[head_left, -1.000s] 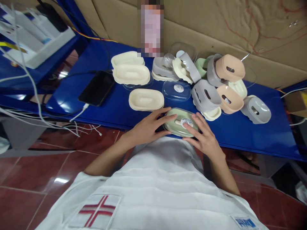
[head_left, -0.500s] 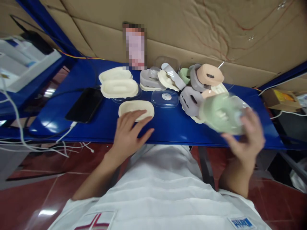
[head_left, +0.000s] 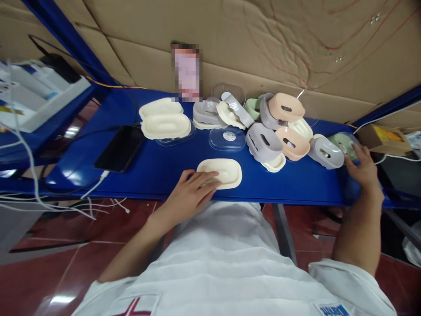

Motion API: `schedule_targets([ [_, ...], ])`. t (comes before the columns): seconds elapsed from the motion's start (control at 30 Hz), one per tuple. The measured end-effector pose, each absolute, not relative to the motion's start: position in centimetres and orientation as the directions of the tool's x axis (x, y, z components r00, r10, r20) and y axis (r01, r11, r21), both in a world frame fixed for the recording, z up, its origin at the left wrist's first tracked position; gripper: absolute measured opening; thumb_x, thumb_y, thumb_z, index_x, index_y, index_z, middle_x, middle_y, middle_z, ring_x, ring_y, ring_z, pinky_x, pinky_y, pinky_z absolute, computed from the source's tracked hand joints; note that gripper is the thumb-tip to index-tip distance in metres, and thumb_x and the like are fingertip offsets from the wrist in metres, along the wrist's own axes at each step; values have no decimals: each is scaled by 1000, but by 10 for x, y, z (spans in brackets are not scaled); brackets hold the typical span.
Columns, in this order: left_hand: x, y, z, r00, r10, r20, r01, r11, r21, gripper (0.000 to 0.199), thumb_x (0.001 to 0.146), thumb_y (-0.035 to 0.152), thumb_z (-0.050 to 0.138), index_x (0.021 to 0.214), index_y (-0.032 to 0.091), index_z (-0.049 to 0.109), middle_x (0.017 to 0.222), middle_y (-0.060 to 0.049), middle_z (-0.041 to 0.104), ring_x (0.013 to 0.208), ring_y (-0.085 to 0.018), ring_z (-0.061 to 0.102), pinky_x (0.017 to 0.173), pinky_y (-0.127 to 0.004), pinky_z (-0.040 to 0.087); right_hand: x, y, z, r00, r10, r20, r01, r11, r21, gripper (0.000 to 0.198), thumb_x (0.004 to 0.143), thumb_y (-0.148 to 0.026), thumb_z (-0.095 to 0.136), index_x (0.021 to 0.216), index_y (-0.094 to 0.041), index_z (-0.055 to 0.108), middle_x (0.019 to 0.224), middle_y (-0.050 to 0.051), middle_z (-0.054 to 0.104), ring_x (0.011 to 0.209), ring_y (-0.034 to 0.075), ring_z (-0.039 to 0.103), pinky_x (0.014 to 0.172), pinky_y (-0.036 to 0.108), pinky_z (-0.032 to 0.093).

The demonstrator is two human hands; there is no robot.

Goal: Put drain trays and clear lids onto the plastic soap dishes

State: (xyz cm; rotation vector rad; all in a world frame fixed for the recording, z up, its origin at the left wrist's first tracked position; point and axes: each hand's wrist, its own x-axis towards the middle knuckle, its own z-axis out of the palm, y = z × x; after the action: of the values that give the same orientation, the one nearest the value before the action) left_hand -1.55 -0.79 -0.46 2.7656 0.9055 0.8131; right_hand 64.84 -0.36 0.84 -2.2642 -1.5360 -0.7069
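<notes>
My left hand (head_left: 192, 191) lies with its fingers flat on the left rim of a cream oval tray (head_left: 226, 171), near the front edge of the blue table (head_left: 158, 166). My right hand (head_left: 363, 169) reaches to the table's far right end. Its fingertips are on a pale green oval box with a clear lid (head_left: 342, 142), which rests on the table beside a grey box part (head_left: 325, 152).
A clear lid (head_left: 226, 138) lies behind the cream tray. Stacked cream trays (head_left: 164, 120) sit at the back left beside a black phone (head_left: 120, 149) on a cable. A pile of grey, peach and cream box parts (head_left: 272, 127) fills the back right. Cardboard lines the wall.
My right hand carried the green box from in front of me to the table's right end. My left hand left that box and slid a cream tray toward the front edge.
</notes>
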Motion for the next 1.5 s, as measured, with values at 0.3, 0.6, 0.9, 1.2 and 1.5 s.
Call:
schedule_targets([
  [0.3, -13, -3, -13, 643, 619, 451, 527, -785, 326, 20, 107, 21, 62, 123, 26, 74, 151, -13, 65, 133, -31, 64, 108, -51, 48, 438, -16, 50, -139, 802, 581, 962, 249, -114, 44, 110, -44, 55, 142, -18, 70, 145, 19, 71, 140, 30, 65, 120, 47, 48],
  [0.6, -15, -1, -16, 597, 648, 473, 526, -761, 380, 14, 105, 19, 64, 116, 23, 72, 145, -13, 67, 127, -29, 67, 109, -51, 51, 340, 9, 44, -233, 794, 562, 926, 358, -122, 34, 109, -43, 61, 130, -22, 76, 120, 11, 83, 110, 29, 78, 102, 45, 55],
  [0.9, -11, -2, -13, 567, 682, 462, 563, -730, 387, 16, 107, 21, 61, 122, 22, 69, 141, -13, 71, 127, -29, 69, 108, -50, 53, 337, -69, 29, -138, 622, 770, 845, 480, -236, 39, 97, -21, 76, 134, -33, 74, 117, 5, 83, 110, 31, 79, 108, 55, 55],
  [1.2, -17, -5, -26, 475, 653, 590, 463, -756, 463, 68, 94, 30, 85, 150, 28, 48, 170, -20, 34, 150, -35, 53, 117, -56, 58, 295, -58, 4, -456, 719, 525, 544, 691, -475, 50, 104, -18, 64, 151, -34, 59, 135, 8, 76, 130, 29, 72, 117, 60, 56],
  [1.5, -16, 1, -18, 588, 615, 525, 441, -788, 429, 60, 99, 25, 77, 154, 27, 52, 169, -16, 46, 163, -36, 39, 127, -61, 48, 286, -48, 12, -549, 717, 430, 602, 696, -392, 40, 108, -15, 56, 146, -26, 61, 129, 10, 75, 129, 26, 70, 123, 59, 52],
])
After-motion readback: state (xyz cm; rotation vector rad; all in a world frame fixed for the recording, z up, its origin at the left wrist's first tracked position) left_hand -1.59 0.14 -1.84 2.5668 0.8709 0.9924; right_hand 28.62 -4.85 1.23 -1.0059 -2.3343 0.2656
